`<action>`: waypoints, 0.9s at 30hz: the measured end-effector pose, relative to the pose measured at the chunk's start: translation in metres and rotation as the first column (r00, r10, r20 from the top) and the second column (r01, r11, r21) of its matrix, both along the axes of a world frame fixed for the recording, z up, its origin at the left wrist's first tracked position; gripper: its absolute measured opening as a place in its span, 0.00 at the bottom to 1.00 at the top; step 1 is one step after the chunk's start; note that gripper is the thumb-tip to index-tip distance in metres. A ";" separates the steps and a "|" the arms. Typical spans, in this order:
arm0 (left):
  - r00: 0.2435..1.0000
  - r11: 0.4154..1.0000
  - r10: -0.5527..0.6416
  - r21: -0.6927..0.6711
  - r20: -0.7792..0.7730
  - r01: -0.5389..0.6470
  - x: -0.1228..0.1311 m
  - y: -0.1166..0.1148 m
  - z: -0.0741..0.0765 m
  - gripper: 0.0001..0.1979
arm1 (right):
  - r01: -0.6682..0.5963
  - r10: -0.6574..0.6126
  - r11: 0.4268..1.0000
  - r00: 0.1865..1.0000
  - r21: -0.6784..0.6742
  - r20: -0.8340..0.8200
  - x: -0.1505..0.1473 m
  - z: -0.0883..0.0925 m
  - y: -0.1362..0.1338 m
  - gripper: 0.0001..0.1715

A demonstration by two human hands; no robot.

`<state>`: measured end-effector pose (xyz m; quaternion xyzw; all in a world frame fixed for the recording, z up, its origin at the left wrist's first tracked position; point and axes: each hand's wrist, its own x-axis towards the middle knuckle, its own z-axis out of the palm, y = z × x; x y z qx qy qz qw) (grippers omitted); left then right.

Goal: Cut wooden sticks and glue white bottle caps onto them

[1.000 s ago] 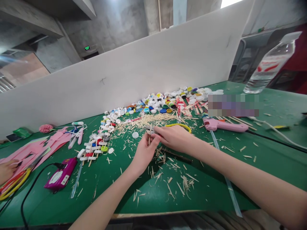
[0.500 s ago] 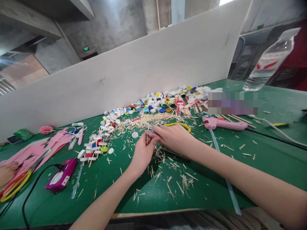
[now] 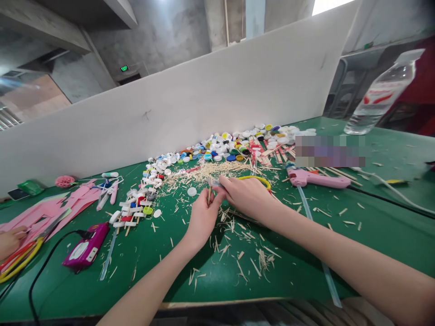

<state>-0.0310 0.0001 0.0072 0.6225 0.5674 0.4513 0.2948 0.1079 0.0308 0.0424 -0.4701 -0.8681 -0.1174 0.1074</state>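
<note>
Close together over the green table, my two hands meet at a short wooden stick [image 3: 210, 197]. My left hand [image 3: 201, 217] pinches it, thumb towards the right. My right hand [image 3: 244, 194] is closed around a pair of scissors with yellow handles [image 3: 260, 182], the blades largely hidden by my fingers and lying against the stick. Around and below my hands lie wood shavings [image 3: 238, 231]. A white bottle cap [image 3: 191, 192] rests just left of them. Further left stands a row of caps joined with sticks [image 3: 136, 206].
A pink glue gun [image 3: 319, 179] with a clear glue stick lies at right, a water bottle [image 3: 380, 95] beyond it. Loose caps [image 3: 224, 147] pile along the white partition [image 3: 170, 108]. At left are a purple power box [image 3: 86, 248], pink paper [image 3: 78, 201] and another person's hand [image 3: 12, 241].
My hands stay nearly in place, with the scissor blades shifting slightly at the stick. The view has tilted a little.
</note>
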 end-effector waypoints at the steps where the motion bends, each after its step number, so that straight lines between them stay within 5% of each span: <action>1: 1.000 1.000 -0.005 0.006 -0.006 0.005 0.000 0.000 0.000 0.19 | -0.033 0.033 0.999 0.999 0.001 0.003 0.002 0.000 0.002 0.23; 12: 0.995 0.997 0.060 -0.035 -0.075 -0.063 0.002 -0.001 0.004 0.21 | 0.194 -0.195 0.980 0.981 0.052 0.011 -0.017 -0.008 -0.011 0.23; 18: 0.994 0.998 0.056 -0.009 -0.093 -0.057 0.006 -0.004 0.001 0.21 | 0.360 -0.360 0.930 0.933 0.068 -0.012 -0.002 -0.005 0.001 0.25; 27: 0.998 0.999 0.037 0.019 0.046 -0.038 0.001 0.003 -0.003 0.19 | 0.200 -0.196 0.979 0.978 0.049 -0.076 0.002 0.002 -0.002 0.25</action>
